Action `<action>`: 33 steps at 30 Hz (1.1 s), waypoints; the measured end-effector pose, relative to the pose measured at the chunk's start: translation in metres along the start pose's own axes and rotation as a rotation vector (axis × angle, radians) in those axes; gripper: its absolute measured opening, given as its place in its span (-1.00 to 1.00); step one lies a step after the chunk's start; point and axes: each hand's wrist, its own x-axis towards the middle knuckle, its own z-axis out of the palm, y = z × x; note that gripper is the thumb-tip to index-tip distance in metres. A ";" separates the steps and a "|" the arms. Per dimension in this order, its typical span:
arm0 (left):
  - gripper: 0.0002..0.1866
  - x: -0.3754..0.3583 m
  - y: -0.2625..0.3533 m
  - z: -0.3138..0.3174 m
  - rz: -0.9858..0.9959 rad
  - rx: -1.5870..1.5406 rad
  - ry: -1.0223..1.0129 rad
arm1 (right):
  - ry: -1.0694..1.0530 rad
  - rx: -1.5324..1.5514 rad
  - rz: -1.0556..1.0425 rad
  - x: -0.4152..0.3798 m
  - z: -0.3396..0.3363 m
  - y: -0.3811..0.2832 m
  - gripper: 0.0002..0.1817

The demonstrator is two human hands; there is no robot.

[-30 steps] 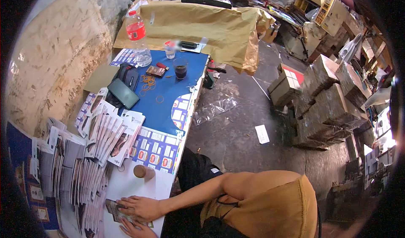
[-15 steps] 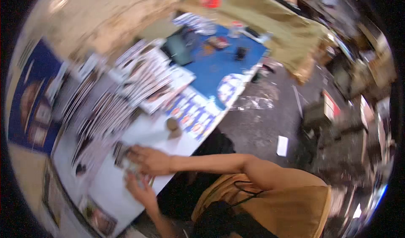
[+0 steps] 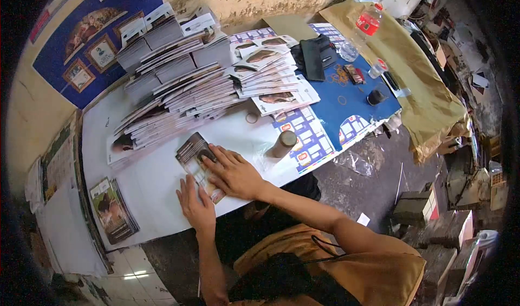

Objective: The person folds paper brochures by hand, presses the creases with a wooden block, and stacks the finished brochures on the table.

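A printed leaflet with a dark picture and a pale lower part lies on the white table top under both hands. My right hand is flat across its right side, fingers spread and pointing left. Just below, my left hand touches the lower left edge with its fingers stretched out. The two hands are close together and cover part of the leaflet. A small pile of similar leaflets sits at the table's left end. Beside my right hand stands a brown cylinder.
Large stacks of printed booklets line the back of the table. On the blue sheet are a black wallet-like case, rubber bands and a dark cup. A red-labelled bottle stands behind.
My view has shifted and become sharper. My hands, bunched over the leaflet before, now lie flatter on it with fingers extended.
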 end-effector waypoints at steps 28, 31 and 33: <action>-0.62 0.001 -0.003 -0.004 0.041 -0.034 0.053 | -0.061 -0.130 -0.025 0.009 0.003 -0.006 -0.42; -0.63 0.002 -0.002 -0.005 0.037 -0.038 0.051 | -0.076 -0.118 -0.047 0.009 0.001 -0.003 -0.42; -0.63 0.002 -0.002 -0.006 0.040 -0.034 0.042 | -0.084 -0.117 -0.059 0.009 0.000 -0.001 -0.42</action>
